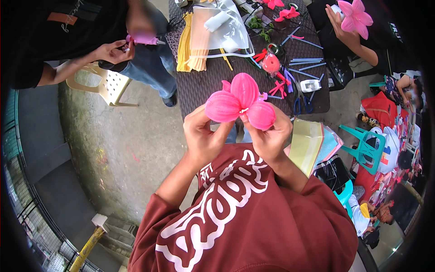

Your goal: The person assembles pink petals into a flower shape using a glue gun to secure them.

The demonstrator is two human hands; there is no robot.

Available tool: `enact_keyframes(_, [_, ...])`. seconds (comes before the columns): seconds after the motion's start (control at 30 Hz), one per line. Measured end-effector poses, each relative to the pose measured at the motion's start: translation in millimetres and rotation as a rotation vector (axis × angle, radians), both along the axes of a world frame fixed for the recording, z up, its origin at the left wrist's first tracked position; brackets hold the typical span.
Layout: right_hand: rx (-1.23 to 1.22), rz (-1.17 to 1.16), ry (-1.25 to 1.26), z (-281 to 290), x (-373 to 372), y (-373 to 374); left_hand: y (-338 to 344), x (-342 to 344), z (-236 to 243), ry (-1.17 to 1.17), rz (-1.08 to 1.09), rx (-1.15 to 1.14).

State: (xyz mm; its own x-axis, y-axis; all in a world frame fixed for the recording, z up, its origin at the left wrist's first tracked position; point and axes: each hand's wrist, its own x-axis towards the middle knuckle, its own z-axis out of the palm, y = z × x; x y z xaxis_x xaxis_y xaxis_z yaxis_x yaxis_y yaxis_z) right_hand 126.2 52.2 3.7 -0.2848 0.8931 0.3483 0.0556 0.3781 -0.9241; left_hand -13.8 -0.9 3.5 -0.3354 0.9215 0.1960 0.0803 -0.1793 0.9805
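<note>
The left hand pinches the left petal of a pink fabric flower, fingers curled shut on it. The right hand pinches the lower right petal, thumb close to the flower's white centre. The flower is held up between both hands, in front of the near edge of the dark tabletop, where blue scissors lie near the right corner.

Sheer, ribbed pink fabric petals
</note>
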Motion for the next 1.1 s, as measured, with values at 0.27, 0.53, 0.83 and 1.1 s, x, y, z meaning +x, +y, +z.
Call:
enact_keyframes(0.27, [0.012,-0.034,0.007,0.2,1.1,1.2,3.5,0.0,-3.2,-0.139,-0.024,-0.014])
enact_keyframes(0.53, [0.024,-0.115,-0.062,2.0,3.3,-4.4,2.9,1.9,-3.2,-0.065,-0.005,-0.001])
enact_keyframes(0.83, [0.151,-0.084,-0.022,6.1,1.9,-4.2,0.2,7.5,-3.6,-0.161,-0.021,0.035])
enact_keyframes(1.1, [0.064,-0.055,-0.008,-3.0,2.2,-1.4,0.7,8.7,-9.7,-0.274,-0.040,-0.013])
